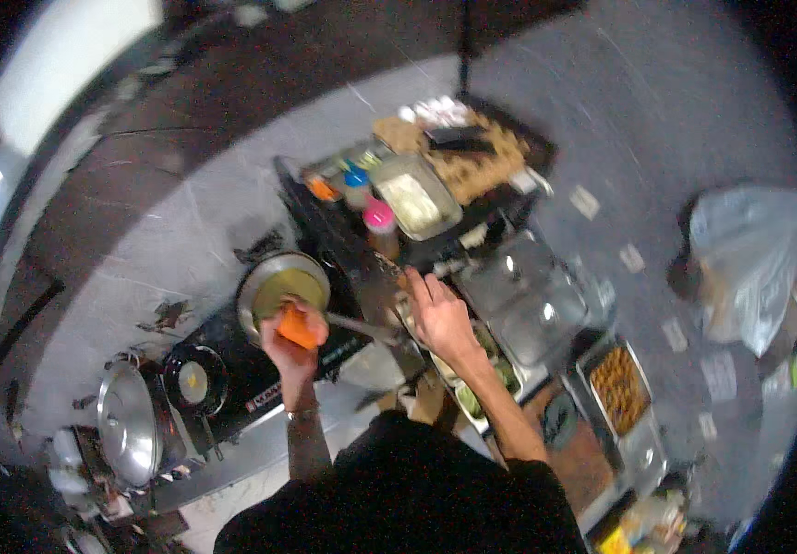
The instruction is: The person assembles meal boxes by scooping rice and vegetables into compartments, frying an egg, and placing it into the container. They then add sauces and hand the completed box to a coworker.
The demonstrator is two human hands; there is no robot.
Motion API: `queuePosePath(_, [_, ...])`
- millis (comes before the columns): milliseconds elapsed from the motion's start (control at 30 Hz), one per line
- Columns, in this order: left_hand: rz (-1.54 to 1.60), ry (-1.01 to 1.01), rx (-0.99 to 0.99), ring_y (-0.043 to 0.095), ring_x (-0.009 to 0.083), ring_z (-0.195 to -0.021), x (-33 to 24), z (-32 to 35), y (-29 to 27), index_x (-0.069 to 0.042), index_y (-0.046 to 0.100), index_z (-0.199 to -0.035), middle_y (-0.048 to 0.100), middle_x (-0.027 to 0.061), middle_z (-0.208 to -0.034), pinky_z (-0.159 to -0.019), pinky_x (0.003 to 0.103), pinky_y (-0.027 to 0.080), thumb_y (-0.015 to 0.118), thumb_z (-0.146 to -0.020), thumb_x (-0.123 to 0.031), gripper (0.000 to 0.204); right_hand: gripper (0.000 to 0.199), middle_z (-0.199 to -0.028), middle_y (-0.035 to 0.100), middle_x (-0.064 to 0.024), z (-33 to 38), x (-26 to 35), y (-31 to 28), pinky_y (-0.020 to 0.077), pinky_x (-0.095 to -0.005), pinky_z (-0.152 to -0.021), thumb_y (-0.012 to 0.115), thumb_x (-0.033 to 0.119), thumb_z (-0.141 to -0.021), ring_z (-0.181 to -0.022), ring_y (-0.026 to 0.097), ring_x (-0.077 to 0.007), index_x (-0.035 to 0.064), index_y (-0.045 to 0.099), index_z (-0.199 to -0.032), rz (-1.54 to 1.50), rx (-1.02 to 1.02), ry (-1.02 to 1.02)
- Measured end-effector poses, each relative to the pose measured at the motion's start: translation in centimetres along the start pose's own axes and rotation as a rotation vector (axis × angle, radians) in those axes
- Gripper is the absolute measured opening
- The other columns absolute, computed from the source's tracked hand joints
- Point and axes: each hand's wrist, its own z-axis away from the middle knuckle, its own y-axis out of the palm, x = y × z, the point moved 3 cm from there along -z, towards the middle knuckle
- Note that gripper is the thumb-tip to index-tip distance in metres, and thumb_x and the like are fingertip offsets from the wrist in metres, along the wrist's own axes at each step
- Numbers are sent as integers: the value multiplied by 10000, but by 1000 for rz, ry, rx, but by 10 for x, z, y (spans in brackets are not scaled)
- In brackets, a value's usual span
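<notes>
My left hand [289,358] is closed around a bright orange object [298,327], its exact kind blurred. It is over the near side of a round metal pan [249,294] containing yellow-green liquid [289,284]. A long grey handle [354,325] extends right from the pan. To the right, my right hand [442,319] reaches forward with fingers stretched out and slightly apart. Beside its fingertips is a small speckled brown patch [386,265], too blurred to name. Under that wrist are food containers [469,406] with green contents.
Beyond my hands stand a pink-topped bottle [380,218], a blue-topped bottle [356,183] and a metal tray [449,222] of white food. A small black frying pan [218,392] and a large metal lid [129,423] lie left. Metal lids [546,314] and a brown-food tray [592,369] are right.
</notes>
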Motion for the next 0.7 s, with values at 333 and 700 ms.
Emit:
queuePosePath(333, [-128, -154, 456, 498, 161, -679, 48, 82, 64, -62, 559, -1028, 553, 41, -893, -599, 309, 451, 563, -934, -420, 370, 492, -1068, 632, -121, 376, -15, 30, 521, -360, -771, 674, 229, -1005, -940, 625, -216, 52, 438, -1399, -1005, -191, 888])
queuePosePath(700, [-1168, -35, 1733, 537, 395, -1168, 374, 372, 81, -33, 628, -1095, 513, 205, -1198, -1013, 458, 455, 832, -810, -204, 390, 363, -735, 644, -278, 650, -3, -65, 481, -476, -593, 602, 326, -1046, -656, 649, -448, -14, 636, -1169, -248, -507, 1582])
